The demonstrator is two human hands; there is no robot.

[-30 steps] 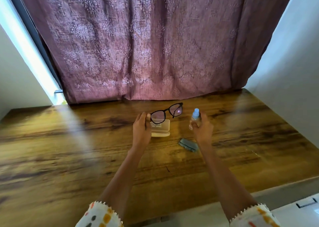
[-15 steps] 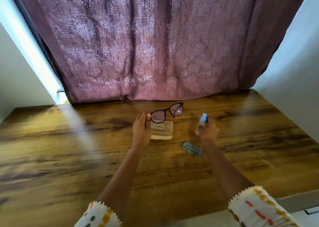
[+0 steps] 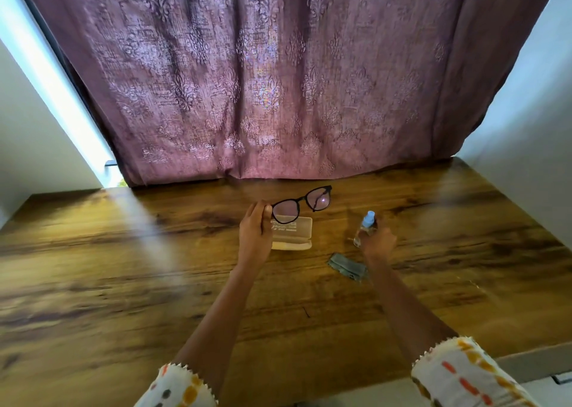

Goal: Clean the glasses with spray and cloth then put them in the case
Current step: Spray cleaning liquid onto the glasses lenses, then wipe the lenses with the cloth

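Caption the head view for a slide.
Left hand holds glasses above the case; right hand grips spray bottle near cloth.

We note a wooden table (image 3: 123,282) with dark grain, spreading out beneath the fingers on all sides. Beyond the fingertips hangs a mauve patterned curtain (image 3: 263,81), its hem meeting the table's far edge, with pale walls (image 3: 526,121) either side.

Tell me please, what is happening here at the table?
A person is cleaning a pair of glasses. The left hand holds the black glasses up by one end, above the pale case lying on the wooden table. The right hand holds the small spray bottle low, near the table. The grey cloth lies untouched beside that hand, so wiping has not started.
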